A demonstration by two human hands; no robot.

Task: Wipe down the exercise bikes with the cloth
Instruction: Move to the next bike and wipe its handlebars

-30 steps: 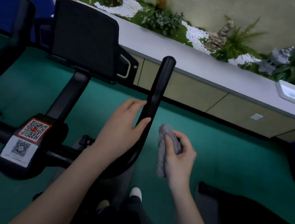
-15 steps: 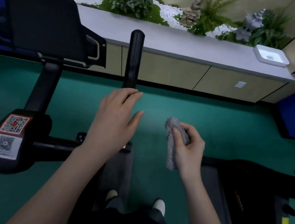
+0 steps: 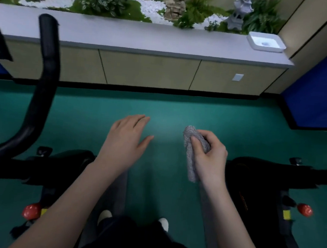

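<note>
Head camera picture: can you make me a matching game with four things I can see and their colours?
Things:
1. cloth
2. handlebar
3. floor
4. tray

Colours:
A. white
B. teal green
C. grey
D. black

Right pairs: 1-C, 2-D, 3-B, 4-A.

handlebar (image 3: 44, 70) of left bike motion-blurred, runs off frame at 9 o'clock. right bike (image 3: 262, 178) cropped at 3 o'clock. cloth (image 3: 190, 156) partly buried under right hand (image 3: 212, 163) fingers. item in white tray (image 3: 264, 48) at 1 o'clock too small to identify. shoes (image 3: 104, 215) at 6 o'clock half hidden.
</note>
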